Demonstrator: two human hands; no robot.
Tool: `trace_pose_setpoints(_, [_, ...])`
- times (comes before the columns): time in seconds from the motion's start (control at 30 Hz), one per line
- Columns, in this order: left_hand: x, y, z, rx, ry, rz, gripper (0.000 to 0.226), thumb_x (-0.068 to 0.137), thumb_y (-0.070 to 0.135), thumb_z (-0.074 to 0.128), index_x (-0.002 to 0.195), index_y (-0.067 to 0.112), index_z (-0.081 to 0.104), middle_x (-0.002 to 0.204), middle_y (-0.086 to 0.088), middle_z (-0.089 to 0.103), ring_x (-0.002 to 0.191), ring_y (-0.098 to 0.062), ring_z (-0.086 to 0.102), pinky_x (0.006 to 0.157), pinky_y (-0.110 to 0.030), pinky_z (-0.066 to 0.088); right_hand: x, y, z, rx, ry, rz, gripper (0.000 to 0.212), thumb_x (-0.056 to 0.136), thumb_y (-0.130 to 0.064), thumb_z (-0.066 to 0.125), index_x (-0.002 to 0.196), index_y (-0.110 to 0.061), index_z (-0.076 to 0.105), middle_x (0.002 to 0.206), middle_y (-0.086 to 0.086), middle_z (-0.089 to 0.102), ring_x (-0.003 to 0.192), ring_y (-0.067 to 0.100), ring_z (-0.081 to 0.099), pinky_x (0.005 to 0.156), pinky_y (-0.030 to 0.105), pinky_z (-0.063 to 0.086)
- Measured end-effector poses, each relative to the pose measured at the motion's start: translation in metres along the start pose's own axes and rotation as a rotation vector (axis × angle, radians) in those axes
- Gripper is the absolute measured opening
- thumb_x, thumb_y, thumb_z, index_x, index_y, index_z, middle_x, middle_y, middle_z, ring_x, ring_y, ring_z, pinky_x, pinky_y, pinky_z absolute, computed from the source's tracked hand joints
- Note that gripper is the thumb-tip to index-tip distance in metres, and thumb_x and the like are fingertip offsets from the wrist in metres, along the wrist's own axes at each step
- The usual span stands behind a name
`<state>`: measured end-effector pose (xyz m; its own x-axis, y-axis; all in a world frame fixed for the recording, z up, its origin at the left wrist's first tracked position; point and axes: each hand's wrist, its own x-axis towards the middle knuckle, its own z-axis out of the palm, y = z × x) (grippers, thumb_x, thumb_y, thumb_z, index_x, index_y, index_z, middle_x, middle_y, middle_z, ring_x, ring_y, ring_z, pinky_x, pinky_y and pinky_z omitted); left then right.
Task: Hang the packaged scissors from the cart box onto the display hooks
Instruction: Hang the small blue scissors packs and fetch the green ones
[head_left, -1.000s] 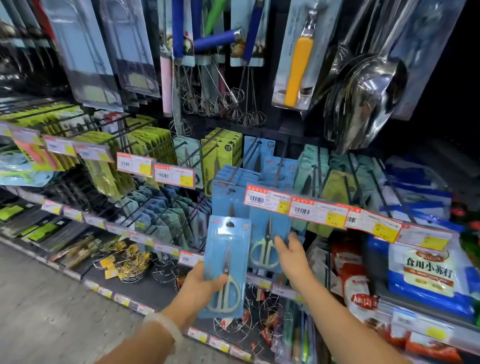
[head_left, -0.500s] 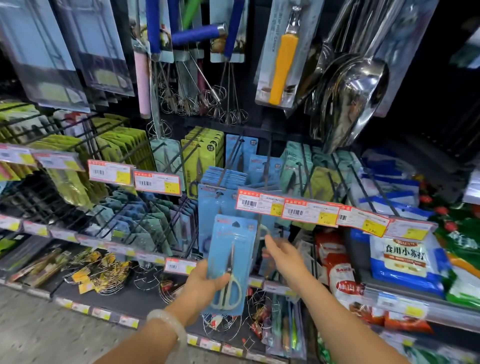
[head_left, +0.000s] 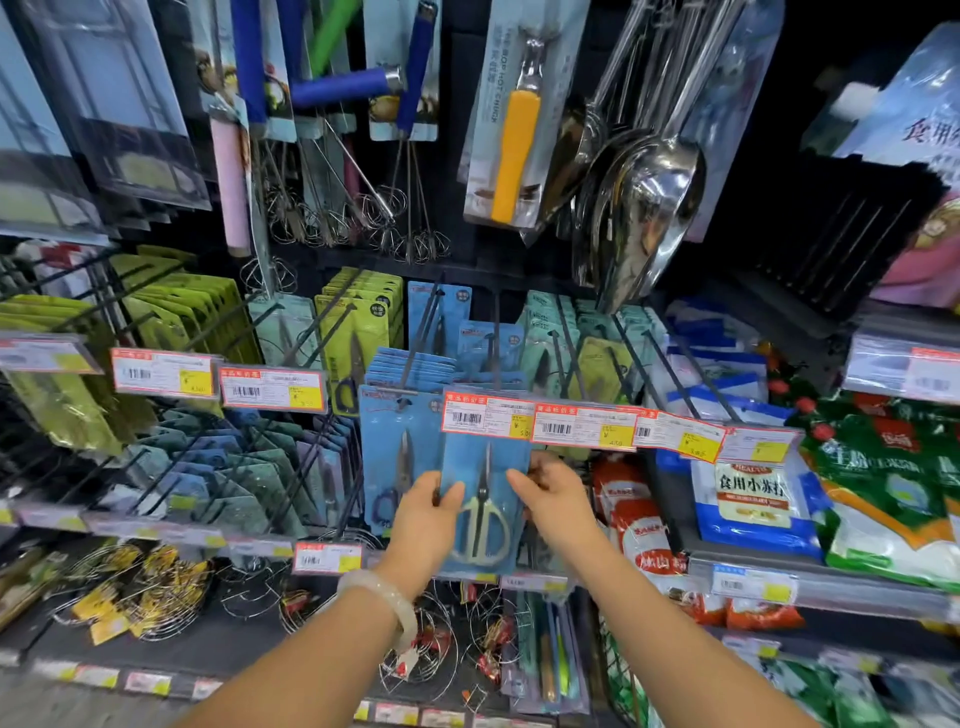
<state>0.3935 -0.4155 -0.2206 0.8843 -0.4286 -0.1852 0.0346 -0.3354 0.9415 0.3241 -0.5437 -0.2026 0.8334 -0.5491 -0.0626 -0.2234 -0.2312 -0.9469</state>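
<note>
Scissors pack (head_left: 483, 499) raised under price tag (head_left: 488, 418), pinched between both hands, left (head_left: 426, 525), right (head_left: 558, 506)

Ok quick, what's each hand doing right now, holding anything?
Left hand: grips the left edge of the blue scissors pack.
Right hand: grips the same pack's right edge.

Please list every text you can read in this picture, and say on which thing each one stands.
"食用小苏打": white and blue bag.
"SOP HOT CHUCK", uncertain: yellow-handled tool's card.
"食用", cut off: pack at top right.
Price tags on the hooks: barcodes and yellow fields show, digits too blurred.
Scissors pack held by left hand and right hand: no readable print.
</note>
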Motion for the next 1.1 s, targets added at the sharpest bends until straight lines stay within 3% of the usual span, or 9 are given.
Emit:
trace_pose_setpoints(0.13, [0.003, -0.006, 0.003, -0.023, -0.033, -0.032, 0.020, 0.096, 0.020, 0.050, 0.107, 0.007, 0.059, 0.099, -0.009, 0.065, 0.094, -0.026, 0.061, 0.090, -0.041, 0.050, 0.001, 0.005, 0.004, -0.022, 0.006, 0.021, 0.007, 0.094, -0.012, 0.053, 0.099, -0.018, 0.054, 0.081, -0.011, 0.059, 0.072, 0.006, 0.057, 0.058, 0.006, 0.043])
trace_pose_setpoints(0.27, [0.015, 0.000, 0.002, 0.024, -0.021, -0.047, 0.023, 0.097, 0.018, 0.048, 0.105, -0.002, 0.056, 0.074, 0.000, 0.053, 0.069, -0.016, 0.050, 0.067, -0.029, 0.040, 0.011, 0.003, 0.007, -0.106, 0.048, 0.051, 0.012, 0.094, -0.017, 0.053, 0.084, -0.021, 0.047, 0.063, -0.006, 0.046, 0.054, 0.007, 0.042, 0.050, 0.015, 0.033])
trace_pose_setpoints(0.43, [0.035, 0.014, 0.002, 0.103, -0.050, -0.107, 0.062, 0.096, 0.021, 0.051, 0.149, 0.016, 0.019, 0.128, -0.017, 0.057, 0.110, -0.033, 0.058, 0.090, -0.036, 0.046, 0.032, 0.009, 0.012, -0.218, 0.126, 0.105, 0.013, 0.094, -0.018, 0.053, 0.085, -0.021, 0.044, 0.070, -0.010, 0.041, 0.073, 0.016, 0.044, 0.065, 0.021, 0.029])
trace_pose_setpoints(0.6, [0.052, 0.015, 0.006, 0.182, -0.018, -0.091, 0.051, 0.097, 0.017, 0.046, 0.145, 0.016, 0.028, 0.115, -0.017, 0.062, 0.097, -0.031, 0.060, 0.077, -0.033, 0.045, 0.048, 0.006, 0.017, -0.237, 0.168, 0.179, 0.024, 0.096, -0.018, 0.049, 0.073, -0.016, 0.042, 0.066, -0.003, 0.046, 0.065, 0.013, 0.049, 0.067, 0.026, 0.033])
trace_pose_setpoints(0.67, [0.055, 0.014, 0.008, 0.196, -0.016, -0.081, 0.051, 0.096, 0.015, 0.046, 0.143, 0.013, 0.028, 0.111, -0.018, 0.063, 0.098, -0.033, 0.061, 0.076, -0.035, 0.047, 0.052, 0.007, 0.017, -0.288, 0.145, 0.295, 0.030, 0.098, -0.022, 0.043, 0.069, -0.018, 0.040, 0.085, 0.007, 0.057, 0.091, 0.025, 0.060, 0.071, 0.026, 0.037])
trace_pose_setpoints(0.8, [0.058, 0.008, 0.003, 0.175, -0.015, -0.084, 0.056, 0.095, 0.017, 0.050, 0.144, 0.011, 0.024, 0.113, -0.011, 0.058, 0.094, -0.030, 0.060, 0.076, -0.036, 0.050, 0.050, 0.001, 0.016, -0.549, -0.024, 0.471, 0.039, 0.101, -0.023, 0.032, 0.062, -0.021, 0.030, 0.135, 0.018, 0.051, 0.127, 0.027, 0.046, 0.099, 0.030, 0.036])
trace_pose_setpoints(0.9, [0.058, 0.003, -0.006, 0.201, -0.013, -0.083, 0.056, 0.094, 0.019, 0.052, 0.143, 0.013, 0.025, 0.112, -0.010, 0.055, 0.084, -0.026, 0.059, 0.063, -0.030, 0.046, 0.057, -0.010, 0.022, -0.654, 0.040, 0.431, 0.030, 0.102, -0.015, 0.025, 0.097, -0.010, 0.055, 0.137, 0.017, 0.049, 0.126, 0.028, 0.045, 0.099, 0.031, 0.035])
trace_pose_setpoints(0.97, [0.057, 0.000, -0.010, 0.225, -0.006, -0.090, 0.054, 0.094, 0.023, 0.053, 0.141, 0.014, 0.027, 0.112, -0.009, 0.054, 0.084, -0.027, 0.060, 0.064, -0.031, 0.045, 0.062, -0.017, 0.026, -0.649, 0.103, 0.415, 0.036, 0.102, -0.009, 0.021, 0.126, -0.001, 0.047, 0.135, 0.017, 0.050, 0.125, 0.030, 0.046, 0.100, 0.034, 0.037])
trace_pose_setpoints(1.1, [0.052, -0.004, -0.014, 0.318, -0.004, -0.103, 0.054, 0.092, 0.019, 0.054, 0.139, 0.009, 0.029, 0.122, -0.018, 0.055, 0.094, -0.033, 0.061, 0.071, -0.035, 0.047, 0.062, -0.011, 0.026, -0.592, 0.085, 0.406, 0.038, 0.101, -0.018, 0.030, 0.131, 0.001, 0.044, 0.134, 0.017, 0.051, 0.123, 0.031, 0.048, 0.099, 0.036, 0.038])
